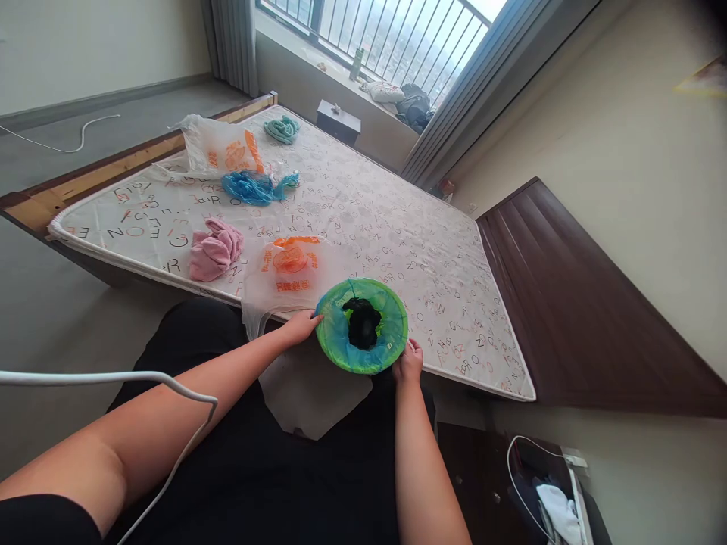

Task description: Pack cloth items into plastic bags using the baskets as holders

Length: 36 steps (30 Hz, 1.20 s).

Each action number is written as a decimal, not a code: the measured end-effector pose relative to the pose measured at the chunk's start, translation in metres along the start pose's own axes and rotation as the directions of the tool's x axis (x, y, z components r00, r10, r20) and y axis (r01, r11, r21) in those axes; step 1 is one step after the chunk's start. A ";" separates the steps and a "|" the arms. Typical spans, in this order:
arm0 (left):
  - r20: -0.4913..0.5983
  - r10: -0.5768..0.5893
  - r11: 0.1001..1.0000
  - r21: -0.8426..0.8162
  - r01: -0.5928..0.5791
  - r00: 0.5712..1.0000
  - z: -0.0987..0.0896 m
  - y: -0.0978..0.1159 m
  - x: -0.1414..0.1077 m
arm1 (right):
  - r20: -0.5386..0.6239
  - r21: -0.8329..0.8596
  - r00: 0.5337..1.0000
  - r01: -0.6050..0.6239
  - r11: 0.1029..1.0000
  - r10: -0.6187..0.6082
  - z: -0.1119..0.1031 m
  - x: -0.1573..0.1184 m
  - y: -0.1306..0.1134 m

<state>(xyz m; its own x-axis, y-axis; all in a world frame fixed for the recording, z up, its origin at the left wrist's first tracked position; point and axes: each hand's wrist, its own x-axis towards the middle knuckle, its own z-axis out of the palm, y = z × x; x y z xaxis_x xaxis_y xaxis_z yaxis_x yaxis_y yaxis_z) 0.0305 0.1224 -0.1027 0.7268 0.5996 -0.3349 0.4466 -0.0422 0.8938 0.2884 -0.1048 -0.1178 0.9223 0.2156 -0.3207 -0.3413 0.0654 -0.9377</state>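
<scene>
White cable (113, 376), green bin (391, 314); mouth facing camera

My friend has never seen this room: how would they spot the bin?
Find the mattress. At its near edge, the left hand and right hand hold the bin between them. Its round green rim and black bundle inside set it apart from the whitish bag beside it.

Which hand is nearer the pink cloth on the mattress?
Left. The left hand is at the left side of the green bin, below and right of the pink cloth in view; the right hand, at the bin's right side, is farther away.
</scene>
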 end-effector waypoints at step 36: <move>0.011 -0.007 0.997 -0.071 0.008 1.000 -0.001 0.011 -0.005 | 0.232 0.081 0.973 -0.011 0.997 -0.008 -0.017 -0.004 -0.039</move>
<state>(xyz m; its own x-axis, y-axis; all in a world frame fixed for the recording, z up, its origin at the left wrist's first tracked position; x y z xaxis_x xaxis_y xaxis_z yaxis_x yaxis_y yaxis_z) 0.0311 0.1200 -0.0912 0.7293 0.5910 -0.3448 0.4145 0.0193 0.9098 0.3013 -0.1244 -0.0818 0.8579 0.4349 -0.2735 -0.3651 0.1414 -0.9202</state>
